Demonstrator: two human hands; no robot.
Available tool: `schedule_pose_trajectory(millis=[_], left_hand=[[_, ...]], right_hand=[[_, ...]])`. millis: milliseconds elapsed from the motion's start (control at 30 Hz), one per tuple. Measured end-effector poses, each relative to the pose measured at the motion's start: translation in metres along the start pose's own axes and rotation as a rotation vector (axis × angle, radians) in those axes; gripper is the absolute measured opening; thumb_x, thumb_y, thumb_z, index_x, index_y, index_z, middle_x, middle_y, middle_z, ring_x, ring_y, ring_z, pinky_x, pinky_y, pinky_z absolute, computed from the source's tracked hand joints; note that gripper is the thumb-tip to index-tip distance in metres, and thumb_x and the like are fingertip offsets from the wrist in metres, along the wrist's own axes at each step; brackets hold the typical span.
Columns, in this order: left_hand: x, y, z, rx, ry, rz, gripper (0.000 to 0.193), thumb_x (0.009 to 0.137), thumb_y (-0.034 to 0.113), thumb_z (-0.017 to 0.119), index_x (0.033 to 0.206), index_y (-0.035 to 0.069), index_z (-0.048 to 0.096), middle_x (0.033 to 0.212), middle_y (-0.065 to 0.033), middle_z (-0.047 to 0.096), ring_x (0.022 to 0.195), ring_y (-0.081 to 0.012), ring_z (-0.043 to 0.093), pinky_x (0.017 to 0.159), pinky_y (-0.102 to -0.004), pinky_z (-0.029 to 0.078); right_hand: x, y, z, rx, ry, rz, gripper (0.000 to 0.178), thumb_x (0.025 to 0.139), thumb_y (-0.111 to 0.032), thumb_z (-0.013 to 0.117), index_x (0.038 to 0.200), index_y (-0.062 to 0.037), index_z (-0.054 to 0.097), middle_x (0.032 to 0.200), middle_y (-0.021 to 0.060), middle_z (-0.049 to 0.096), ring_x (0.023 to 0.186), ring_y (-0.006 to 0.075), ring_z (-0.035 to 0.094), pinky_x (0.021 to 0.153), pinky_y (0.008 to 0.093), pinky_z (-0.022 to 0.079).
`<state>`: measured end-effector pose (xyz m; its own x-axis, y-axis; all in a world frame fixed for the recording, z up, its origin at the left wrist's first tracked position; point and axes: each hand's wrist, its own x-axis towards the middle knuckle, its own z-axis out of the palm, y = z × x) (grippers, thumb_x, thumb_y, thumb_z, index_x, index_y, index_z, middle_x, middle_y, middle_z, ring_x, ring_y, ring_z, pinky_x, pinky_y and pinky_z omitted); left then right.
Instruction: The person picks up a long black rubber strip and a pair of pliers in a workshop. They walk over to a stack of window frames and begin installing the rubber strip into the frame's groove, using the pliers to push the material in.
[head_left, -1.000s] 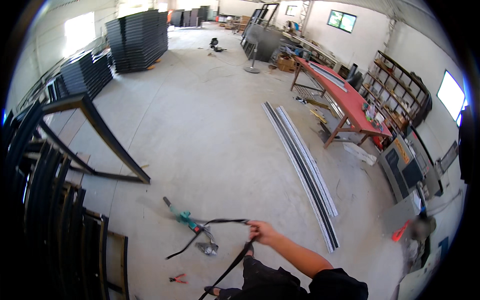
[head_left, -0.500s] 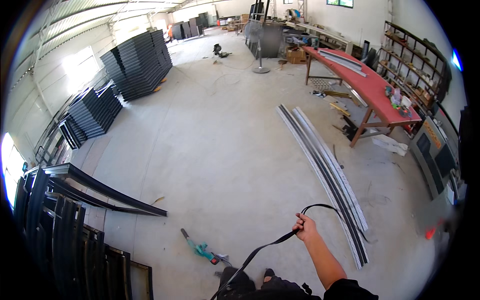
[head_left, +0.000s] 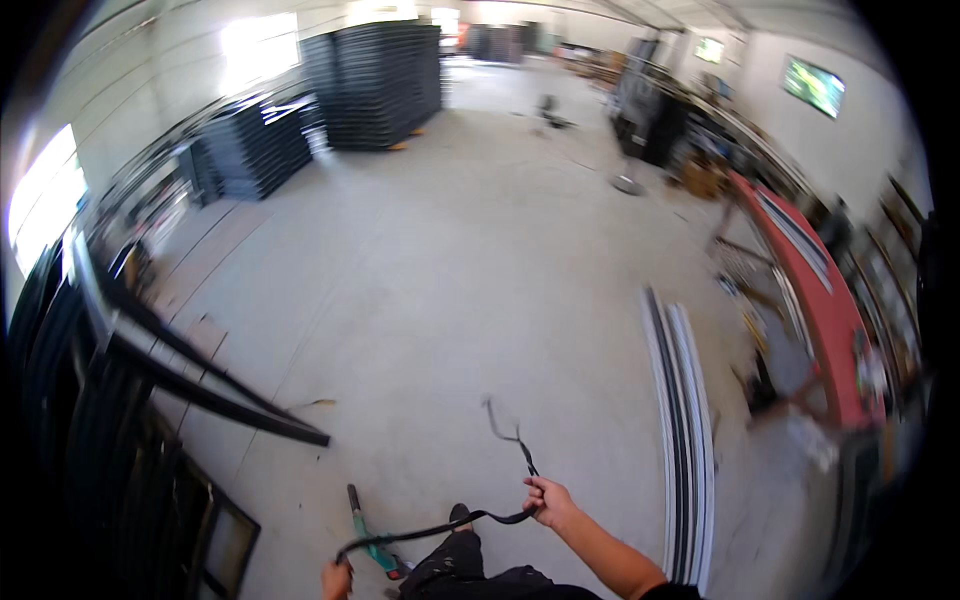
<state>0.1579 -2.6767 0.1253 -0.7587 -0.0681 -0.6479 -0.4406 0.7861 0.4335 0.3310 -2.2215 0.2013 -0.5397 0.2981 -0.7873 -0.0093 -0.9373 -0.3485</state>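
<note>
A long, flexible black strip (head_left: 440, 529) runs between my two hands in a shallow sag. My right hand (head_left: 549, 501) is closed round it, and the loose end bends away over the floor beyond my fingers. At the lower edge, my left hand (head_left: 337, 579) grips the other part of the strip, partly cut off by the picture. Beneath the strip, near my left hand, a teal handheld power tool (head_left: 377, 550) with a black tube lies on the floor beside my feet.
Long silver and black profiles (head_left: 690, 430) lie on the floor at right, short of a red-topped table (head_left: 815, 280). Black frames (head_left: 110, 470) lean at left, with long dark bars (head_left: 220, 402) jutting out. Stacks of dark panels (head_left: 370, 85) and a stand fan (head_left: 627, 184) stand farther off.
My left hand has come into view, holding the strip. The right hand has moved left and lower with it, and its loose end now points forward. My view has turned left.
</note>
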Motion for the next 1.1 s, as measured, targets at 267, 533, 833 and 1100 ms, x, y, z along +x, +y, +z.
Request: schedule_pose_trajectory(millis=[267, 533, 833, 1100], left_hand=[[-0.122, 0.274, -0.045, -0.150, 0.515, 0.296, 0.024, 0.078, 0.024, 0.052, 0.094, 0.008, 0.060, 0.082, -0.0175, 0.060, 0.081, -0.0372, 0.057, 0.069, -0.0448, 0.042], [-0.268, 0.278, 0.075, -0.342, 1.038, -0.101, 0.016, 0.077, 0.012, 0.056, 0.093, 0.009, 0.056, 0.077, -0.0128, 0.062, 0.075, -0.0350, 0.059, 0.061, -0.0427, 0.045], [-0.377, 0.265, 0.183, -0.808, 1.282, -0.160, 0.016, 0.074, -0.003, 0.049, 0.087, 0.005, 0.051, 0.069, -0.0085, 0.053, 0.063, -0.0225, 0.051, 0.058, -0.0306, 0.040], [-0.440, 0.194, 0.188, -1.508, 0.795, 0.470, 0.016, 0.078, -0.004, 0.045, 0.090, 0.007, 0.048, 0.070, 0.0031, 0.038, 0.060, -0.0063, 0.036, 0.054, -0.0225, 0.029]], right_hand=[[0.102, -0.092, 0.088, -0.323, -0.175, 0.153, 0.012, 0.085, -0.017, 0.057, 0.088, -0.0063, 0.051, 0.051, -0.0046, 0.029, 0.040, 0.0086, 0.028, 0.046, 0.0255, 0.033], [0.164, -0.120, 0.139, -1.047, -0.320, 0.769, 0.009, 0.085, -0.014, 0.054, 0.083, -0.0062, 0.050, 0.046, -0.0060, 0.025, 0.037, 0.0067, 0.022, 0.041, 0.0214, 0.028], [0.071, 0.016, 0.142, -1.642, -0.603, 1.245, 0.014, 0.084, -0.013, 0.057, 0.092, -0.0026, 0.052, 0.056, 0.0007, 0.039, 0.045, 0.0120, 0.034, 0.049, 0.0265, 0.036], [-0.152, 0.210, 0.024, -1.923, -1.009, 1.634, 0.031, 0.093, -0.023, 0.046, 0.113, 0.0000, 0.045, 0.098, 0.0206, 0.061, 0.092, 0.0352, 0.060, 0.083, 0.0427, 0.050]])
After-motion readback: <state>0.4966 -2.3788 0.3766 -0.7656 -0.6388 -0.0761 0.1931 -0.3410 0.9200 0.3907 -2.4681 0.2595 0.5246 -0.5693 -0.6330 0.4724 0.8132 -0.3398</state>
